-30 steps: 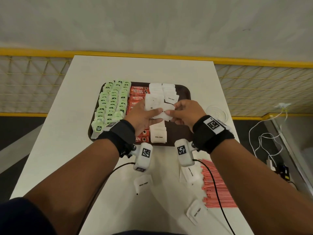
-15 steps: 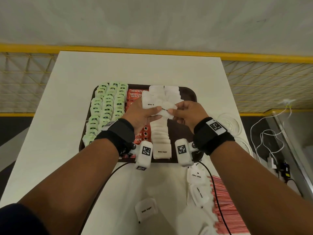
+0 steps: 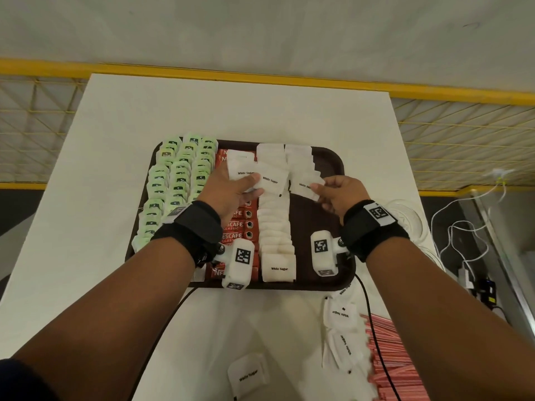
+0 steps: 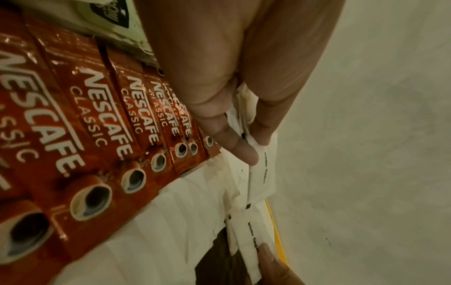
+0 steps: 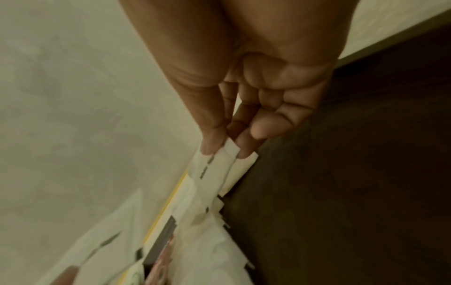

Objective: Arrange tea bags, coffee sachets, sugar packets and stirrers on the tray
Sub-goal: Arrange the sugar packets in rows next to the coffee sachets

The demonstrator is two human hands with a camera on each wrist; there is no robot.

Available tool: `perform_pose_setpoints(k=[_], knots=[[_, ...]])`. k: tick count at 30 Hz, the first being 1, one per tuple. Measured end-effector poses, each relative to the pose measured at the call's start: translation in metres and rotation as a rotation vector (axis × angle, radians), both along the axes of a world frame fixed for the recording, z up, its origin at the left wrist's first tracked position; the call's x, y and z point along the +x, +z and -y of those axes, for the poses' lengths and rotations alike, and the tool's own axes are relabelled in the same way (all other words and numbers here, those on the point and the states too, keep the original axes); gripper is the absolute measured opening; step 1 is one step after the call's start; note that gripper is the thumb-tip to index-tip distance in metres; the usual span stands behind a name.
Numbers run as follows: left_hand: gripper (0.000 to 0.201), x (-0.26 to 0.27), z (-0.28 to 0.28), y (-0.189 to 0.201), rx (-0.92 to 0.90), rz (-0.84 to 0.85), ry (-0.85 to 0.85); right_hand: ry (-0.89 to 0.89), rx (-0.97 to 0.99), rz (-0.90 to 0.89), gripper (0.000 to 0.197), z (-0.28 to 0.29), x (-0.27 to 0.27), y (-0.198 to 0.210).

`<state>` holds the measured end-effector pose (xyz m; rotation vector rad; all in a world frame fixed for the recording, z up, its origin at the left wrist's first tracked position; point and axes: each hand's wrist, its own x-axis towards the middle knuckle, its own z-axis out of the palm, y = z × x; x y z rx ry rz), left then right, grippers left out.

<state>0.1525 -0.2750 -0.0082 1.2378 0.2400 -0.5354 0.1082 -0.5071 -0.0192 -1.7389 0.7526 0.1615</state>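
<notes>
Sugar packets [image 3: 270, 180] fan out from the left hand [image 3: 231, 192], pinched above the tray [image 3: 333, 157]; right hand [image 3: 341, 192] fingers pinch one packet [image 3: 304, 185], long axis tilted toward the coffee sachets [image 3: 236, 224].

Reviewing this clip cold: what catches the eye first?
The brown tray mid-table, striped with green tea bags, red coffee sachets and white sugar packets. Above it, the left hand holds a fan of sugar packets, and the right hand pinches one.
</notes>
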Motion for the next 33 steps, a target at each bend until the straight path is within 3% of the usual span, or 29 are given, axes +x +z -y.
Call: perform_pose_setpoints(k=[8,16,21,23,27,29,33], knots=[[0.030,0.000,-0.004,0.000,-0.004,0.008,-0.013,0.028,-0.248,-0.088,0.020,-0.001,0.029,-0.015],[0.038,-0.003,-0.002,0.001,0.001,-0.010,-0.033,0.142,-0.499,-0.156,0.025,-0.002,0.036,-0.015],[0.041,-0.005,0.005,0.001,-0.014,-0.025,-0.033,0.103,-0.561,-0.050,0.035,-0.007,0.029,-0.004],[0.040,-0.005,0.009,0.001,-0.012,-0.026,-0.018,0.156,-0.460,0.003,0.038,-0.012,0.027,0.005],[0.042,-0.006,0.016,-0.001,-0.043,-0.024,-0.041,0.233,0.097,-0.008,0.037,-0.029,0.013,0.019],[0.040,-0.007,0.019,0.003,-0.054,-0.013,-0.085,0.221,0.178,0.005,0.029,-0.029,0.008,0.017],[0.033,-0.006,0.019,0.004,-0.028,-0.080,-0.055,0.109,0.152,0.012,0.008,-0.012,0.006,0.010]])
